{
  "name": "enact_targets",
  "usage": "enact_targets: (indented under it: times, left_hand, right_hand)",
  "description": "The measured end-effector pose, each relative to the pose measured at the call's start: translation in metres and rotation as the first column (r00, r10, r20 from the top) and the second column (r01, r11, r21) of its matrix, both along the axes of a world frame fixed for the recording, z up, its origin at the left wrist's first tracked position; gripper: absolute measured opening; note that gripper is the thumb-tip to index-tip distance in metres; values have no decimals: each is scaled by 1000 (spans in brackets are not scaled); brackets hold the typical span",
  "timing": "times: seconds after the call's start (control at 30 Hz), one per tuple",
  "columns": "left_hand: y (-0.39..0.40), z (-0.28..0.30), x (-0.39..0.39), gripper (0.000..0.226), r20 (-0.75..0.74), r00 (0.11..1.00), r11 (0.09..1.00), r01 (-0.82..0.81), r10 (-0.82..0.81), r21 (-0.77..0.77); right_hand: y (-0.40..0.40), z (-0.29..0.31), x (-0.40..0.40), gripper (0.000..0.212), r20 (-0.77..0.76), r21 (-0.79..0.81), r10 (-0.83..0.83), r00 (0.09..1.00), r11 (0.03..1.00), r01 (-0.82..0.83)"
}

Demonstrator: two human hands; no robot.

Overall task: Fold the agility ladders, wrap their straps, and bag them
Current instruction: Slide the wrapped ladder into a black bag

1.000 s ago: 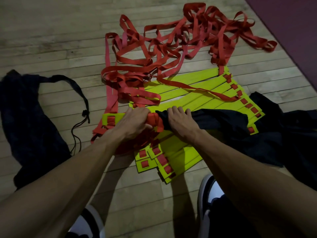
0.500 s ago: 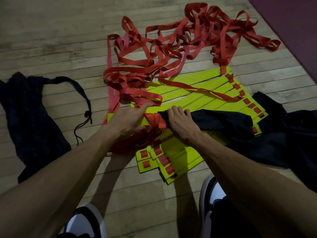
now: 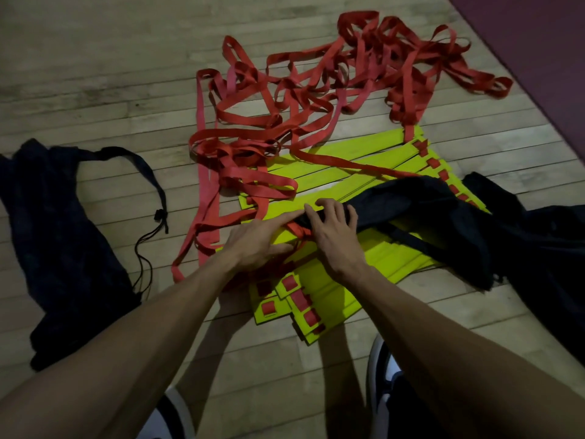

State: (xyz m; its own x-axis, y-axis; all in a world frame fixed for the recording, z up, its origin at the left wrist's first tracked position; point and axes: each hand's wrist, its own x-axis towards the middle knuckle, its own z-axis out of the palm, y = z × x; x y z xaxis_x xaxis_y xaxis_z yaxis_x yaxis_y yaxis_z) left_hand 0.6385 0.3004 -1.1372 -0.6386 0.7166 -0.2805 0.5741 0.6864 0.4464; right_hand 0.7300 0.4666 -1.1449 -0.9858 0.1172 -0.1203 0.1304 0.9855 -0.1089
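Right hand [image 3: 335, 236] fingers clamp the bag mouth [image 3: 319, 215]; left hand [image 3: 256, 245] fingers flat on rungs [image 3: 354, 172] running left-right.

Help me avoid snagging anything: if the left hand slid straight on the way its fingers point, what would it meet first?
The left hand points up and right across the yellow rungs. It would probably first meet the right hand at the mouth of the dark bag.
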Motion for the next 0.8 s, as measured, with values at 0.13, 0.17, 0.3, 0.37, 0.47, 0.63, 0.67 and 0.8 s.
enact_targets:
  times: [0.13, 0.17, 0.3, 0.37, 0.47, 0.63, 0.67, 0.8]
  left_hand:
    - [8, -6, 3, 65, 65, 995, 996, -82, 79, 42]
    - [9, -7, 5, 61, 78, 992, 993, -104, 100, 49]
    - [15, -6, 11, 49, 121, 976, 978, -191, 181, 81]
    - [17, -8, 13, 44, 162, 962, 966, -238, 221, 98]
    - [20, -10, 14, 45, 225, 938, 948, -295, 263, 121]
    - [25, -2, 12, 44, 282, 885, 892, -424, 371, 156]
    - [26, 0, 12, 43, 302, 865, 873, -460, 400, 161]
    - [27, 3, 12, 63, 320, 818, 843, -530, 479, 94]
  right_hand:
    - [-1, -4, 3, 79, -240, -103, -317, 917, 948, 301]
    - [1, -4, 4, 74, -264, -156, -416, 870, 909, 388]
    - [8, 3, 4, 41, -220, -474, -573, 789, 770, 428]
    - [8, 6, 2, 32, -215, -592, -589, 779, 713, 376]
    - [4, 6, -2, 26, -254, -615, -573, 779, 717, 327]
    - [-13, 9, -10, 24, -337, -573, -374, 864, 810, 127]
    - [-17, 10, -11, 22, -341, -572, -329, 881, 816, 83]
    - [-29, 11, -12, 21, -308, -541, -188, 933, 841, -9]
